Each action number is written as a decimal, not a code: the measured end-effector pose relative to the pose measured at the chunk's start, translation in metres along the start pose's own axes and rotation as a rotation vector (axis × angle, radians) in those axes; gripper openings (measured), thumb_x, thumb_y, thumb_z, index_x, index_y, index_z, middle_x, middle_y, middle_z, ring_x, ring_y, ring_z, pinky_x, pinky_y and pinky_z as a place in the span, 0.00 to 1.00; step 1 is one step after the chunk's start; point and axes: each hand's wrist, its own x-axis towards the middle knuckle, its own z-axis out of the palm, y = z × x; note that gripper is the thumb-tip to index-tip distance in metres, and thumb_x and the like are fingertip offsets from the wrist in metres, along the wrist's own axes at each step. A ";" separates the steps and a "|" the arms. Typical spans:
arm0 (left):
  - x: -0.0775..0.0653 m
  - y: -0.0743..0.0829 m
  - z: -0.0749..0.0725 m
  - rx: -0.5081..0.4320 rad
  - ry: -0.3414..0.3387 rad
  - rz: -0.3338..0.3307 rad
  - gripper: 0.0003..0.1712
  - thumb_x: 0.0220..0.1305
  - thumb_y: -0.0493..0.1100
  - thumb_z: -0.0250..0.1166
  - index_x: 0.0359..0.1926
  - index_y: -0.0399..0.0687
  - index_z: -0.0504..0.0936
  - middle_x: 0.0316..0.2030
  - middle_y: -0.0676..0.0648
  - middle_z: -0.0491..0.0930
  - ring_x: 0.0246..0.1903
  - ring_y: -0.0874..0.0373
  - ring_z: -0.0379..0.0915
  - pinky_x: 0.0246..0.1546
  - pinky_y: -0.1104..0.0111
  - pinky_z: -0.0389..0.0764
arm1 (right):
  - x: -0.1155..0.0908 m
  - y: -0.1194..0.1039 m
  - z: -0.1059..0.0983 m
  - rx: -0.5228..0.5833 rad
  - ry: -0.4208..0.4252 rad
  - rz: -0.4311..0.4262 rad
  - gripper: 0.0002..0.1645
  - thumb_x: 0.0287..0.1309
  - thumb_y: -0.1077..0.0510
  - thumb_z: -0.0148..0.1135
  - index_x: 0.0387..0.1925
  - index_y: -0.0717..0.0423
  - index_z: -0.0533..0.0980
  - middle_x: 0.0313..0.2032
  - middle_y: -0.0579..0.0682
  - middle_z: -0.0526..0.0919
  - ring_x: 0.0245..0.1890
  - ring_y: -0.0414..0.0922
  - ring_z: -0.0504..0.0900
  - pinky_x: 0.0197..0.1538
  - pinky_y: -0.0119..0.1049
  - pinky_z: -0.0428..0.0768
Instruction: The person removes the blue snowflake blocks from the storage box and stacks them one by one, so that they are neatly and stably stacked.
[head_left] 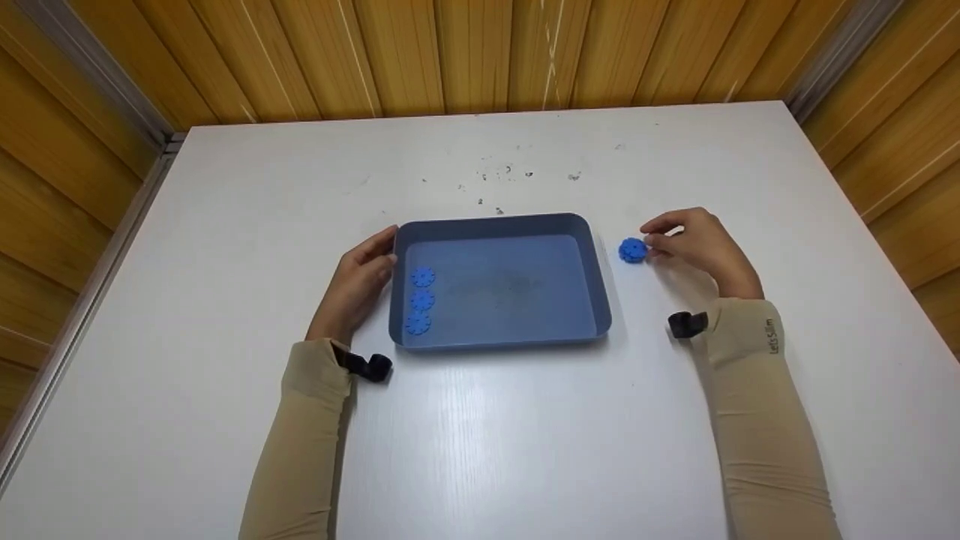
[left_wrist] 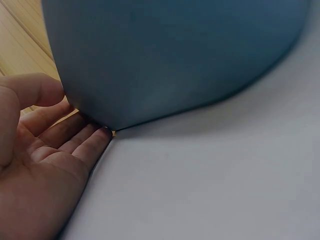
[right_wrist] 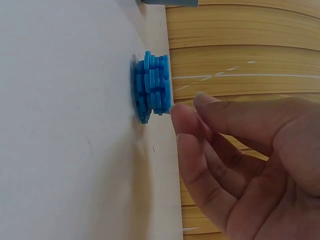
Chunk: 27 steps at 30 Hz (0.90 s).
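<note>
A shallow blue-grey tray [head_left: 517, 341] lies in the middle of the white table. Inside it, along the left wall, three blue notched discs [head_left: 422, 300] form a row. My left hand [head_left: 364, 274] rests against the tray's left side, its fingertips at the outer wall [left_wrist: 150, 65]. Right of the tray stands a stack of several blue notched discs [right_wrist: 154, 85]. Beside this stack is my right hand [head_left: 697, 244], fingers bent loosely, thumb and index tips close together. In the right wrist view those tips are right by the top disc, with nothing visible between them.
The white table [head_left: 480, 435] has dark scuff marks beyond the tray. Yellow wood-look panels [head_left: 472, 60] stand behind it and on both sides. Each wrist carries a small black camera [head_left: 686, 325].
</note>
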 end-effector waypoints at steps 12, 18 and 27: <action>-0.001 0.000 -0.001 0.015 -0.024 0.020 0.32 0.66 0.30 0.49 0.71 0.46 0.61 0.71 0.47 0.60 0.71 0.58 0.54 0.73 0.64 0.57 | -0.006 -0.019 0.000 0.001 0.016 -0.040 0.21 0.63 0.53 0.57 0.53 0.60 0.79 0.51 0.61 0.80 0.45 0.49 0.79 0.44 0.32 0.75; -0.002 0.000 -0.002 0.007 -0.031 0.023 0.32 0.66 0.30 0.49 0.71 0.45 0.61 0.71 0.46 0.59 0.71 0.57 0.54 0.73 0.64 0.56 | -0.005 -0.037 0.001 -0.010 0.009 -0.075 0.21 0.63 0.52 0.58 0.53 0.59 0.79 0.50 0.61 0.81 0.47 0.52 0.78 0.53 0.46 0.74; 0.000 -0.002 -0.002 0.018 -0.027 0.025 0.32 0.66 0.30 0.50 0.71 0.46 0.62 0.71 0.46 0.60 0.71 0.56 0.54 0.73 0.63 0.56 | -0.001 -0.067 0.006 -0.042 -0.002 -0.160 0.19 0.63 0.54 0.59 0.51 0.59 0.80 0.48 0.60 0.83 0.45 0.52 0.80 0.53 0.47 0.77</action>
